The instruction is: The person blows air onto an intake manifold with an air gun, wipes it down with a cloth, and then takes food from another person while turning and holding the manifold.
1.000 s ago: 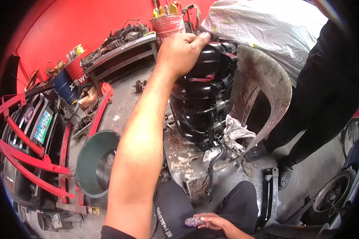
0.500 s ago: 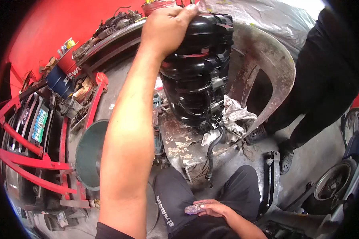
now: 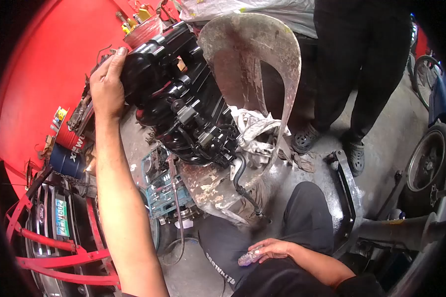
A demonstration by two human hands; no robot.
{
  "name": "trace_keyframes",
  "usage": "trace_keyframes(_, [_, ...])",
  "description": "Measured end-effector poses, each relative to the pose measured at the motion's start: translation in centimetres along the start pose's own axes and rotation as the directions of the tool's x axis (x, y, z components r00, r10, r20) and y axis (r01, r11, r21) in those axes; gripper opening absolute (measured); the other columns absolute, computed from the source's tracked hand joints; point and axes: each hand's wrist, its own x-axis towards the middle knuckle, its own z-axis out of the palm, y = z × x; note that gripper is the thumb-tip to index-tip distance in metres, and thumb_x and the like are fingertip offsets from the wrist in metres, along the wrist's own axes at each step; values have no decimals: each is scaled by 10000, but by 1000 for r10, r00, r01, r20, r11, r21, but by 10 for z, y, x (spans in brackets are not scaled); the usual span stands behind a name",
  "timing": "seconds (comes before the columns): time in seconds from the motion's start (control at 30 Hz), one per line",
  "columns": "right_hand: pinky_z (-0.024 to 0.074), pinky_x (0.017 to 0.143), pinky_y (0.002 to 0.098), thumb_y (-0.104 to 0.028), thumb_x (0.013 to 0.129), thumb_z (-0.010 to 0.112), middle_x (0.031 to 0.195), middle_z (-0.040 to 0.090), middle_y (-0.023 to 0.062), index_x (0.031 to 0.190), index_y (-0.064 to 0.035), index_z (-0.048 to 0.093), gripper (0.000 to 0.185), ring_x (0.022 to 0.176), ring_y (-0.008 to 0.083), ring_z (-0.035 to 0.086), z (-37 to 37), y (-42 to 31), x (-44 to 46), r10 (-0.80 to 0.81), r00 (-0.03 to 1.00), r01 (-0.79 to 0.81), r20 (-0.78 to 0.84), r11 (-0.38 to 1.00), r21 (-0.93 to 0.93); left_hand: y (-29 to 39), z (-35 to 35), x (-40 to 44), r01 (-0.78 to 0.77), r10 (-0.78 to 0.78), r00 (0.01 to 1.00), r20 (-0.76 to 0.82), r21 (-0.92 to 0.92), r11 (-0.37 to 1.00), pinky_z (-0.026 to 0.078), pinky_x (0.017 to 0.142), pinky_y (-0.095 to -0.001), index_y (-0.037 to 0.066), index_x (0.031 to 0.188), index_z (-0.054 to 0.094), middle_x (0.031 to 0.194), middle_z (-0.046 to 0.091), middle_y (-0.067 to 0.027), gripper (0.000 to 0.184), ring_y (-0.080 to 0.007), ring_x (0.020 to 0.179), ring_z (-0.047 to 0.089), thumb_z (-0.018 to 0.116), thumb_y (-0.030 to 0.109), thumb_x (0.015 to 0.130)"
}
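My left hand (image 3: 108, 88) is wrapped round the upper end of a black intake manifold (image 3: 176, 106), thumb on top. The manifold stands tilted to the left on the seat of a stained plastic chair (image 3: 210, 185), its ports and metal fittings facing right. From its lower end a black hose (image 3: 242, 185) hangs over the seat's front edge. A white rag (image 3: 257, 133) lies on the seat beside it. Low over my lap, my right hand (image 3: 273, 249) is closed on a small greyish-purple wad (image 3: 249, 258), perhaps a crumpled rag.
A person in dark trousers (image 3: 359, 64) stands behind the chair at right. On the floor left of the chair lies a blue tool case (image 3: 171, 195). Red metal frame bars (image 3: 64, 255) and a car bumper are at lower left, a wheel (image 3: 426, 158) at right.
The manifold has turned and leaned to the left, so its fittings side shows more. My left hand has moved left and down with it. The right hand still holds the wad.
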Motion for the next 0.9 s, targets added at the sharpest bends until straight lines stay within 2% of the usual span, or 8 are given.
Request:
trace_keyframes(0.17, [539,899,348,-211,955,662,1281,611,117,1424,9,436,566,1102,217,632,-4,5,2,-15,1000,15,2,999,-29,1,-9,1,56,-56,998,10,-4,998,483,827,-240,-14,1105,723,986,715,-39,327,-94,885,630,588,257,980])
trace_keyframes(0.27, [537,905,351,-210,955,663,1288,608,117,1428,9,431,570,1104,220,632,-7,5,2,-15,1000,16,20,1000,-17,-3,-14,3,13,-13,1000,-1,48,999,509,737,-261,-40,1055,696,939,701,-67,327,-136,801,651,568,252,981])
trace_keyframes(0.37, [535,908,351,-209,954,663,1292,607,119,1426,6,435,566,1109,223,633,-9,5,4,-18,999,19,33,999,-30,-13,-23,7,29,-29,999,-18,13,999,508,715,-266,-30,1023,690,917,697,-65,317,-140,773,647,561,256,977])
trace_keyframes(0.4, [534,908,351,-208,954,663,1293,607,120,1424,4,438,563,1110,224,633,-8,5,4,-17,999,18,33,999,-33,-17,-26,8,-11,13,999,-35,49,999,510,714,-269,-30,1041,685,918,698,-69,325,-146,782,653,553,258,972])
trace_keyframes(0.5, [532,904,350,-206,952,666,1291,609,123,1417,6,446,556,1112,224,634,-7,6,4,-8,1000,8,2,999,-40,-18,-37,7,104,-106,994,-26,-58,993,446,960,-265,-31,1133,708,1102,714,-83,349,-142,1020,633,594,230,932])
trace_keyframes(0.6, [543,923,353,-156,956,652,1317,585,109,1399,-9,480,497,1149,211,609,-6,4,3,7,1000,-7,3,1000,-17,-16,-39,7,74,-73,997,14,-28,997,442,962,-266,-31,1124,710,1096,711,-72,342,-136,1016,627,582,215,923])
trace_keyframes(0.87, [532,904,361,-201,948,668,1280,613,135,1410,17,451,555,1108,236,635,-1,2,-1,-34,999,34,-9,998,-49,-14,-27,12,38,-35,998,56,-50,998,443,953,-264,-31,1116,714,1083,711,-68,300,-131,1015,622,573,179,954])
trace_keyframes(0.9, [532,906,362,-201,949,668,1279,613,136,1410,18,451,555,1109,237,635,0,3,-1,-31,999,31,-5,999,-45,-15,-28,12,15,-15,999,34,0,1000,443,953,-265,-29,1121,714,1086,712,-73,305,-132,1019,623,579,188,954])
